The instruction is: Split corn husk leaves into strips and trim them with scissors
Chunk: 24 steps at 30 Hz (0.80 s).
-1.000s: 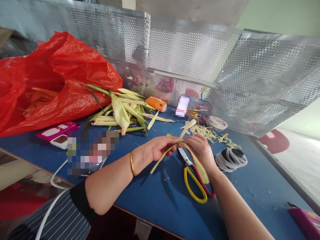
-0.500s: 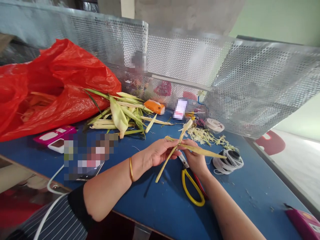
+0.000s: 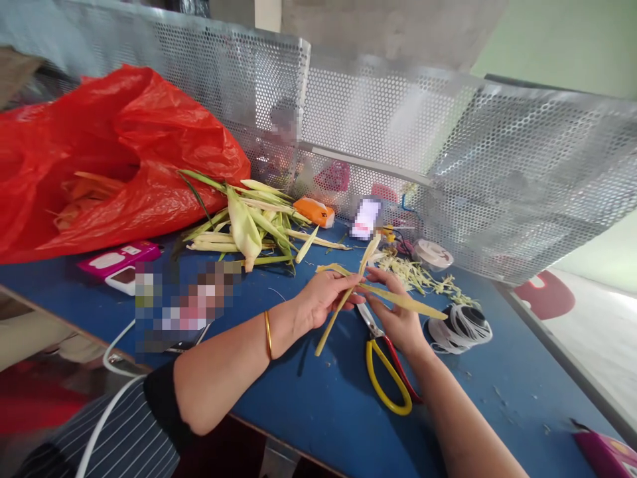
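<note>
My left hand [image 3: 326,295] is closed in a pinch on crossed corn husk strips [image 3: 343,307]. One narrow strip slants from upper right to lower left through the pinch, and another reaches out to the right. My right hand [image 3: 401,318] is just right of the crossing, its thumb and forefinger spread apart on either side of the long husk strip. That strip passes in front of the right hand's fingers. Below the hands, scissors [image 3: 388,378] with one yellow and one red handle lie on the blue table [image 3: 308,415], blades partly hidden.
A pile of corn husks [image 3: 243,229] lies by a red plastic bag [image 3: 184,133]. Husk scraps [image 3: 415,275], a tape roll [image 3: 434,254] and a spool of white cord [image 3: 460,328] are to the right. A perforated metal screen [image 3: 368,113] stands behind. Phones lie about.
My right hand's fingers have spread apart and drawn slightly back from the crossing. My left hand keeps its pinch on the husk strips. The whole view has shifted a little.
</note>
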Motion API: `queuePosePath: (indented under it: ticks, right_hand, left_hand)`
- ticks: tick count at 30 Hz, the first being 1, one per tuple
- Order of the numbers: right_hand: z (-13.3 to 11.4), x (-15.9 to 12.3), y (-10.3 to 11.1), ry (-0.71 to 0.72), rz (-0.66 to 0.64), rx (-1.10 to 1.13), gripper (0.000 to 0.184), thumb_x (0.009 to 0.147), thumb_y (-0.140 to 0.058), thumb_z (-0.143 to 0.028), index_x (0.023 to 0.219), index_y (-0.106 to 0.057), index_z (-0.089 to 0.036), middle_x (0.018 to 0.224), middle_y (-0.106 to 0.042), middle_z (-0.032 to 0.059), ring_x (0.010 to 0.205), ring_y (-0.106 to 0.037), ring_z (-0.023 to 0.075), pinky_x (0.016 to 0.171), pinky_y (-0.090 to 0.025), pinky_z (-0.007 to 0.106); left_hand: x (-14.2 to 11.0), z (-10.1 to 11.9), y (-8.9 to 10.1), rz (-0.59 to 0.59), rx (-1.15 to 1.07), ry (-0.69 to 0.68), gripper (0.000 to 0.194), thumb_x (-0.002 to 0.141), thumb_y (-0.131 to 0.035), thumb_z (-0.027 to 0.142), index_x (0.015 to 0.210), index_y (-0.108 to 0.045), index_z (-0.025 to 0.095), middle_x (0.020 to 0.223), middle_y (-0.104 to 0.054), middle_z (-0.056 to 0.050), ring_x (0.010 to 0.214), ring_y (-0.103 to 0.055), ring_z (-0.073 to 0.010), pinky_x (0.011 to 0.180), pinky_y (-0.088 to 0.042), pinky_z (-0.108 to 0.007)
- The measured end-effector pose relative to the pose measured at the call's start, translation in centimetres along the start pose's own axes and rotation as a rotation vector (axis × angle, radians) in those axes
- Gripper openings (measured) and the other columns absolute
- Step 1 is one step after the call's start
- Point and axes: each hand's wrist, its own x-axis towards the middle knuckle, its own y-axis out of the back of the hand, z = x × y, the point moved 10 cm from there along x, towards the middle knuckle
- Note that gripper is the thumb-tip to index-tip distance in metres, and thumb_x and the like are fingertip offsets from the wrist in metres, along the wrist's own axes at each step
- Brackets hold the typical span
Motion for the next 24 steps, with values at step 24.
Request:
queuePosePath:
  ticks: [24]
  right_hand:
    - [-5.2,-1.5,0.0,0.252,0.033,-0.245,0.019,0.094,-0.05,-0.024,0.093,-0.069,-0.024,0.081,-0.073,0.004,0.075,-0.066,0.0204,0.077,-0.048,0.037]
  left_hand:
    - [0.5,1.2,0.4,0.039,0.243,-0.135,0.009,0.08,-0.069,0.015,0.073,-0.07,0.01,0.063,-0.067,-0.004,0.052,-0.062,-0.0105,0.048,-0.044,-0.02]
